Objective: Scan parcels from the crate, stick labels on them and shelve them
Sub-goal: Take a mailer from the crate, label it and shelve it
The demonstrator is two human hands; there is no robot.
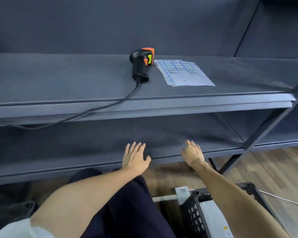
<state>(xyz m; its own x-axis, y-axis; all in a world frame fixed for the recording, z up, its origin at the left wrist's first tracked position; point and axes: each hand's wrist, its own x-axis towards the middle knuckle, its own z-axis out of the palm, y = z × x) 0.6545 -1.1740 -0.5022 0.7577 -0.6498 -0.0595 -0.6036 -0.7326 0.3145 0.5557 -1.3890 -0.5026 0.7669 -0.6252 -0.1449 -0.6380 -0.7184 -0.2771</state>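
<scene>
While both the left hand (135,156) and right hand (193,154) hover with fingers spread and empty over the dark lower shelf (58,157), the black perforated plastic crate (194,213) with its grey parcel (213,219) sits behind and below, nearer the right arm.

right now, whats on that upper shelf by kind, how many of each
scanner: 1
label sheets: a stack, count of sheets unclear
total: 2 kinds of thing on the upper shelf

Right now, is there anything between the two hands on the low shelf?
No. In the head view, only bare dark shelf lies between the left hand and right hand.
</scene>
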